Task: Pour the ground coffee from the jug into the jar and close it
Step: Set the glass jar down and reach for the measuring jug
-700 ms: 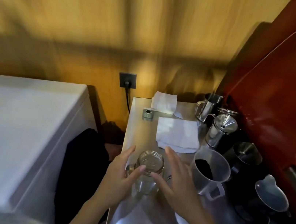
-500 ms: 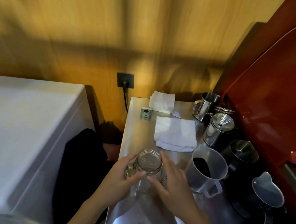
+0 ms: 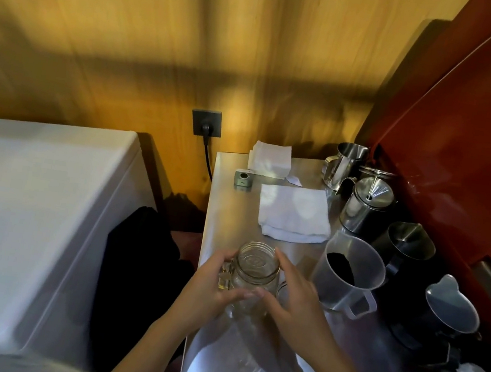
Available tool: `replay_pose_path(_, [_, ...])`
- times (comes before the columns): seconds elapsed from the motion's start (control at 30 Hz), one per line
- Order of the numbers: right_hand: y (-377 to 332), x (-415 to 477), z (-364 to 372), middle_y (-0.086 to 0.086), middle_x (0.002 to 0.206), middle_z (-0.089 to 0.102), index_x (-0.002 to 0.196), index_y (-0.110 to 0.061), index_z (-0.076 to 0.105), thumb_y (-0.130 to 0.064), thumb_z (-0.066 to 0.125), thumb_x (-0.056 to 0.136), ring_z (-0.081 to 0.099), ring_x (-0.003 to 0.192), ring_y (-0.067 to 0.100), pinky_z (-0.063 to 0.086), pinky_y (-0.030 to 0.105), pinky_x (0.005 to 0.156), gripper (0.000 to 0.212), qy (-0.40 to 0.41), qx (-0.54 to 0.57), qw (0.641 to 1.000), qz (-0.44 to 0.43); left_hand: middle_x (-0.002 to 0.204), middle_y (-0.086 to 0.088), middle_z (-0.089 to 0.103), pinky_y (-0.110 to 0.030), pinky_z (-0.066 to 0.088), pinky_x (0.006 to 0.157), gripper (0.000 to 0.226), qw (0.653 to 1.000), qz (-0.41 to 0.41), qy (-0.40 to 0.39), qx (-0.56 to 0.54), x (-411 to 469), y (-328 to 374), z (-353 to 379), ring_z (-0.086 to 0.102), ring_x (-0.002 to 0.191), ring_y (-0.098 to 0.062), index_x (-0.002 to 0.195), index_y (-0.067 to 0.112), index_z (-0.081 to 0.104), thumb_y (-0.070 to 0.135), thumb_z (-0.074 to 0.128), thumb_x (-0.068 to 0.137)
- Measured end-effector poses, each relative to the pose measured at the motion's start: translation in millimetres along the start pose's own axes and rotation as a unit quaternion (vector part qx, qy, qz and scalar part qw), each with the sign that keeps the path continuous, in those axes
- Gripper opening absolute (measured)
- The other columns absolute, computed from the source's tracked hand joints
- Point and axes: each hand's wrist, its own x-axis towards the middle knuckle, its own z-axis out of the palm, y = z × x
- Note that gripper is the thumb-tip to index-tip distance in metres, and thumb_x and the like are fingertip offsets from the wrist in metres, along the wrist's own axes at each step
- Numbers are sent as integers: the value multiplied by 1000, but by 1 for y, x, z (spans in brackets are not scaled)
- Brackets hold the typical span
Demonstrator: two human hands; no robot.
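Observation:
A clear glass jar (image 3: 256, 267) with an open mouth stands upright on the steel counter (image 3: 227, 215). My left hand (image 3: 206, 288) wraps its left side and my right hand (image 3: 294, 295) cups its right side, so both hold the jar. A clear plastic jug (image 3: 348, 274) with dark ground coffee (image 3: 341, 266) inside stands just right of my right hand, handle toward me. A round shape partly hidden behind my right hand may be the lid; I cannot tell.
A folded white cloth (image 3: 294, 214) lies behind the jar, with napkins (image 3: 270, 159) and a small grey device (image 3: 243, 179) further back. Steel pitchers (image 3: 344, 165), a lidded pot (image 3: 367, 204) and dark jugs (image 3: 407, 245) line the right side beside a red machine (image 3: 483, 141). A white appliance (image 3: 28, 201) stands left.
Both hands have closed in from either side onto the jar. The right hand moved left, away from the jug.

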Motion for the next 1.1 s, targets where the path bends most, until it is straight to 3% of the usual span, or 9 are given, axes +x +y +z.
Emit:
replay_pose_path(0.37, [-2, -2, -18, -3, 140, 45, 137, -30, 30, -35, 60, 86, 40, 127, 16, 25, 30, 104, 60, 28, -4, 999, 35, 115, 9, 58, -13, 42, 85, 64, 999, 28, -24, -38, 5, 0, 5, 56, 103, 5, 115, 31, 47, 29, 83, 62])
replay_pose_path(0.5, [-4, -4, -40, -1, 115, 58, 129, -21, 45, -23, 63, 85, 54, 105, 11, 46, 32, 91, 47, 83, 38, 995, 42, 115, 9, 59, -12, 43, 84, 64, 998, 14, -24, -64, 5, -4, 6, 57, 104, 4, 114, 31, 48, 28, 80, 59])
replay_pose_path(0.73, [10, -14, -70, 0, 89, 63, 106, -15, 60, -4, 65, 82, 57, 79, -2, 43, 6, 73, 27, 234, 59, 967, 81, 111, 8, 60, -6, 41, 78, 63, 996, 29, -29, -74, 5, -3, 6, 58, 98, 9, 111, 31, 49, 20, 84, 60])
replay_pose_path(0.8, [17, -19, -73, 5, 90, 63, 102, -14, 60, -3, 64, 82, 58, 83, 1, 45, 14, 76, 23, 269, 56, 956, 107, 111, 7, 60, -4, 40, 77, 60, 996, 34, -32, -75, 5, -1, 6, 58, 98, 9, 111, 30, 49, 21, 79, 59])
replay_pose_path(0.87, [24, -24, -73, 9, 92, 60, 99, -10, 60, -3, 65, 82, 59, 86, 20, 49, 36, 79, 19, 298, 47, 943, 140, 113, 6, 60, -5, 40, 78, 61, 996, 32, -37, -78, 6, -2, 6, 58, 99, 8, 112, 30, 48, 22, 77, 59])
replay_pose_path(0.93, [32, -28, -70, 8, 94, 56, 95, -9, 60, -4, 66, 80, 57, 85, 27, 48, 46, 80, 17, 325, 41, 929, 174, 114, 6, 59, -5, 40, 79, 62, 996, 30, -38, -76, 6, -3, 6, 58, 99, 8, 113, 31, 47, 22, 77, 59])
replay_pose_path(1.0, [39, -32, -66, 9, 94, 58, 92, -10, 59, -8, 67, 80, 56, 87, 27, 45, 35, 84, 14, 344, 63, 912, 213, 115, 6, 59, -5, 39, 79, 64, 996, 25, -38, -73, 8, -5, 6, 57, 100, 8, 112, 32, 47, 23, 80, 59])
replay_pose_path(1.07, [46, -35, -63, 8, 89, 62, 90, -10, 60, -14, 66, 83, 58, 88, 26, 41, 13, 78, 11, 355, 115, 892, 254, 115, 6, 59, -6, 40, 79, 66, 997, 21, -39, -70, 9, -8, 5, 58, 101, 6, 113, 34, 47, 23, 83, 59])
replay_pose_path(1.1, [49, -36, -61, 7, 85, 64, 88, -11, 60, -17, 64, 84, 59, 85, 25, 41, 12, 73, 9, 353, 152, 881, 276, 115, 5, 60, -6, 40, 79, 66, 997, 18, -39, -68, 10, -10, 5, 58, 101, 5, 113, 34, 47, 24, 83, 59])
